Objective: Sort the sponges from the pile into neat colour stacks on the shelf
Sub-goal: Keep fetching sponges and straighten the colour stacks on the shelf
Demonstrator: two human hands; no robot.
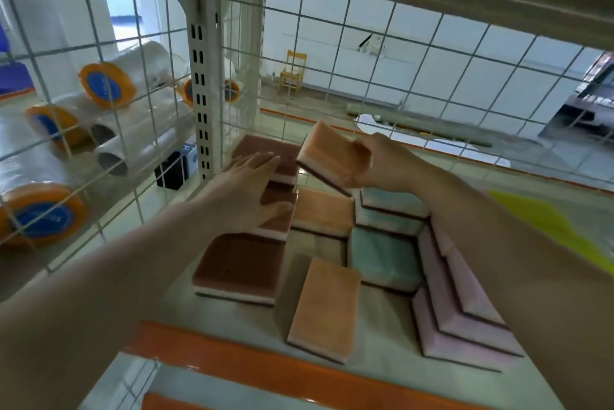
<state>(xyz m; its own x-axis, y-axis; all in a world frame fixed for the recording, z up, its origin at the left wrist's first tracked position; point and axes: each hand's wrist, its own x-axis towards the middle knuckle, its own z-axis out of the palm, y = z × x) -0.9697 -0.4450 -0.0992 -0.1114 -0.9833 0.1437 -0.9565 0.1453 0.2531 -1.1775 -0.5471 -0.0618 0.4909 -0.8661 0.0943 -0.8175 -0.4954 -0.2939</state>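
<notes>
Forearms fill the lower corners of the frame, and the right one hides the far end of the pink sponges [465, 303] stepped along the right side. The left hand [247, 193] lies flat, fingers straight, pressing on the middle brown sponge [277, 210], covering most of it; 2 more brown sponges sit in that column, one behind [265, 152] and one in front [239, 265]. The right hand [382, 162] pinches an orange sponge [332, 157], held tilted in the air at centre, above a second orange sponge [324, 212] lying flat. A third orange sponge [325, 308] lies near the shelf's orange front lip [232, 363]. Teal sponges [383, 257] are stacked centre right, their count hard to make out. Wire mesh [365, 77] closes the back, and a bare strip of shelf shows between brown and orange columns. Rolls [103, 86] blur behind the mesh, upper left.
</notes>
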